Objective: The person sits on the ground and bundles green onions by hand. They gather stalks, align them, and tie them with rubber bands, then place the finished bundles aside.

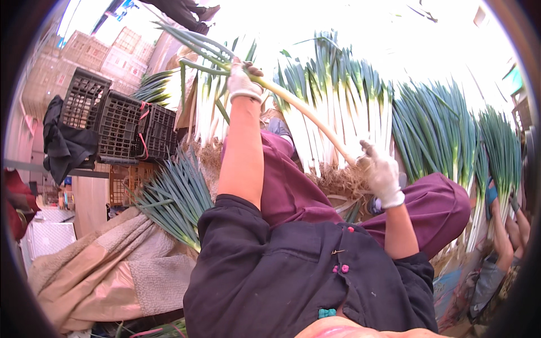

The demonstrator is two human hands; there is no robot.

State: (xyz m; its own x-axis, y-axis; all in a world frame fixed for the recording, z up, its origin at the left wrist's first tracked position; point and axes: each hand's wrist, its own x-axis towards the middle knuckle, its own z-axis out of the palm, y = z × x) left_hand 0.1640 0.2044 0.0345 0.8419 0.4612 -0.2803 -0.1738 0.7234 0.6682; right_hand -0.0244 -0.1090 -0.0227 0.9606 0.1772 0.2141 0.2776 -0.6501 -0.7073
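My left hand (244,80), in a pale work glove, is closed around one long Welsh onion (310,112) where its green leaves begin. The stalk slants down to the right across my lap, its root end beside my right hand (383,174). That hand is gloved too, with one finger stretched out and the others curled; whether they grip the roots is hidden. Behind the stalk stands a thick row of Welsh onions (338,93), white shafts below and green leaves above. Their brown, tangled roots (338,179) lie just past my knees.
Black plastic crates (120,124) are stacked at left, a dark cloth (69,141) hanging on them. Onion leaves (177,198) lie near a beige fleece cover (160,274). More onion bundles (431,126) stand at right, where another person's gloved hand (491,194) holds onions.
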